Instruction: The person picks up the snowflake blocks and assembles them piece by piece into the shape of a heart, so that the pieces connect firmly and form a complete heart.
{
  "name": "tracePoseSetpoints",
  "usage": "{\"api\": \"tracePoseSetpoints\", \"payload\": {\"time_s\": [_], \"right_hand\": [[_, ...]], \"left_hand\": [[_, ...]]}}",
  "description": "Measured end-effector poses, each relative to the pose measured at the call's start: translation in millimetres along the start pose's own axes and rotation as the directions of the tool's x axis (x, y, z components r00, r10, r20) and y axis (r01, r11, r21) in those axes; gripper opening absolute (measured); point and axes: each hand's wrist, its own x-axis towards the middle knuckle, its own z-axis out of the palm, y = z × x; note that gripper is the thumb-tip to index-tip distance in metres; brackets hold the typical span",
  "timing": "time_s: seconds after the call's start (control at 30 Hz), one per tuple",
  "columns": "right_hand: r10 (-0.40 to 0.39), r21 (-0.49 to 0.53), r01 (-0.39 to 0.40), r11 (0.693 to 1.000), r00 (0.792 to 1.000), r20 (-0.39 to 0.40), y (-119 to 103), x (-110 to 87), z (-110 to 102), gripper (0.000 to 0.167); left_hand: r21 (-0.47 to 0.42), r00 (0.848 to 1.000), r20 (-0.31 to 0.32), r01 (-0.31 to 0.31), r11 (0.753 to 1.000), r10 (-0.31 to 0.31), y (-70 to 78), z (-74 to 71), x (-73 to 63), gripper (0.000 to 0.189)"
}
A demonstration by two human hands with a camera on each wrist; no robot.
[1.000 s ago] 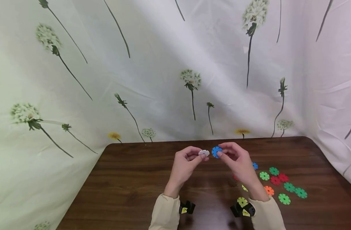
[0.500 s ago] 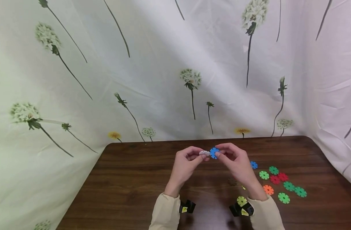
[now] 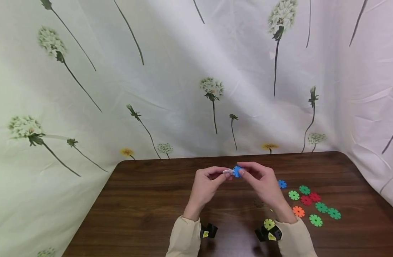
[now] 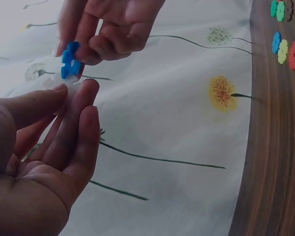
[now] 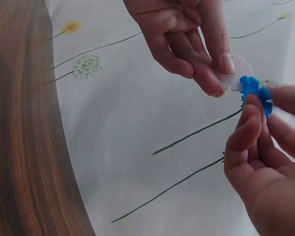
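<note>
Between thumb and fingers my left hand (image 3: 205,185) pinches a white notched disc (image 5: 238,73), shaped like a snowflake with slots round its rim. My right hand (image 3: 264,184) pinches a blue notched disc (image 5: 255,93) of the same kind. The two discs meet edge to edge above the table, the blue one turned at an angle to the white. In the left wrist view the blue disc (image 4: 71,61) stands over the white one, which my left fingertips mostly cover.
Several loose notched discs lie on the dark wooden table (image 3: 145,207) to the right: a blue disc (image 3: 282,184), an orange disc (image 3: 298,211), a yellow disc (image 3: 269,224), plus red and green ones. A white curtain (image 3: 170,89) with dandelion prints hangs behind the table.
My right hand has moved left, bringing the blue disc from a small gap up against the white disc's edge. My left hand has stayed nearly in place.
</note>
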Motion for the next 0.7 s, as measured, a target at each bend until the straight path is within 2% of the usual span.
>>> {"api": "tracePoseSetpoints", "payload": {"time_s": [0.17,0.37,0.57,0.6,0.7], "right_hand": [[0.027,0.035,-0.026,0.999,1.0,-0.002,-1,1.1,0,0.031],[0.093,0.079,-0.089,0.993,0.995,-0.046,-3,3.3,1,0.027],[0.117,0.084,-0.112,0.99,0.991,-0.058,-3,2.9,1,0.024],[0.116,0.078,-0.111,0.991,0.991,-0.064,-3,2.8,2,0.023],[0.107,0.064,-0.102,0.993,0.991,-0.078,-2,2.4,3,0.021]], "left_hand": [[0.015,1.0,-0.012,-0.002,1.0,0.003,0.7,0.5,0.3,0.016],[0.043,0.997,-0.029,-0.064,0.997,0.065,1.0,0.6,0.8,0.014],[0.084,0.996,-0.036,-0.079,0.993,0.082,20.6,3.9,-4.5,0.014],[0.1,0.996,-0.039,-0.081,0.992,0.085,20.7,4.2,-4.5,0.014],[0.16,0.992,-0.049,-0.107,0.981,0.117,8.9,3.7,-1.7,0.014]]}}
